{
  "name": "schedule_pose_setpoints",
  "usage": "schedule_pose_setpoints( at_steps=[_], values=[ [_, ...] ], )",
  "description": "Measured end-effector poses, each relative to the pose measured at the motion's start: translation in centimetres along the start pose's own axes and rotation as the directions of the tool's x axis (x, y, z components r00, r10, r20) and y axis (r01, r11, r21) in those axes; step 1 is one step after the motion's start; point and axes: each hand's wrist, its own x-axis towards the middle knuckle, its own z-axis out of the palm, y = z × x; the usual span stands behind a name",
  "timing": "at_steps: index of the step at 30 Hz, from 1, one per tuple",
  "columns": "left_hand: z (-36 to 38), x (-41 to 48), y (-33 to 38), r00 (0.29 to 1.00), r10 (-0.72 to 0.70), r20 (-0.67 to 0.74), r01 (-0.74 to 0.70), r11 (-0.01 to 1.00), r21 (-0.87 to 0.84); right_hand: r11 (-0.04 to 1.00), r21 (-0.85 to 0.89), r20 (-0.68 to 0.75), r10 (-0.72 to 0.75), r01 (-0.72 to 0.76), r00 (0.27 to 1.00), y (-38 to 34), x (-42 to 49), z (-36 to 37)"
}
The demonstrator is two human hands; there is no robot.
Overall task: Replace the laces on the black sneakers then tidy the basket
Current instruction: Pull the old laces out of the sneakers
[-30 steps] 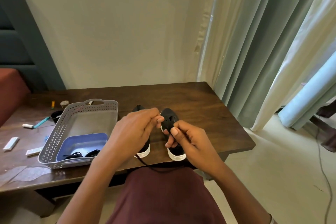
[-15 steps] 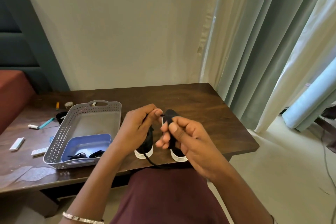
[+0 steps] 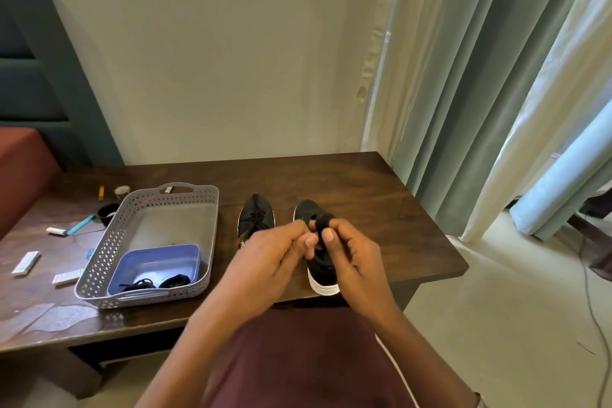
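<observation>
A grey perforated basket sits on the dark wooden table, left of centre in the frame. Inside it, in the lower corner nearest the viewer, is a blue tub, and in the tub's near end lie two bundles of black laces. The rest of the basket floor is bare grey plastic.

Right of the basket, near the middle of the frame, two black sneakers stand side by side with toes pointing to the wall. The left sneaker is partly covered by the left hand. The right sneaker shows its white sole at the table's near edge.

Both hands meet above the right sneaker. The right hand pinches a small loop of black lace between thumb and forefinger, its other fingers curled. The left hand's fingers are curled too, thumb and forefinger closed on the same lace beside the right thumb.

On the table at the left of the frame, outside the basket, lie two small white boxes, a teal stick and a black round pot.
</observation>
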Motion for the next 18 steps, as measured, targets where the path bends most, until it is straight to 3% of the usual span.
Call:
schedule_pose_setpoints(
  at_steps=[3,7,11,14,16,18],
  values=[
    [-2.1,0.8,-0.6,0.998,-0.003,-0.068,0.005,1.000,0.024,0.998,-0.025,0.177,0.058,-0.055,0.983,0.0,-1.1,-0.2],
    [-2.4,1.4,-1.5,0.993,-0.052,-0.109,0.050,0.999,-0.020,0.952,0.260,0.228,0.102,-0.162,0.968,-2.2,-1.3,-0.6],
    [0.5,0.5,-1.6,0.994,-0.081,-0.072,0.070,0.987,-0.144,0.648,0.723,0.185,0.153,-0.240,0.971,-4.7,-0.2,-0.6],
    [3.0,-0.9,-1.1,0.994,-0.105,0.003,0.103,0.977,-0.184,0.527,0.827,0.076,0.240,-0.196,0.968,-4.8,0.7,-0.3],
    [3.9,-1.9,-0.5,0.995,-0.086,0.041,0.092,0.982,-0.167,0.601,0.784,-0.022,0.271,-0.151,0.962,-4.4,1.0,0.1],
    [4.0,-2.7,0.0,0.996,-0.058,0.073,0.067,0.990,-0.124,0.817,0.567,-0.124,0.211,-0.105,0.970,-3.5,0.7,0.4]
  ],
)
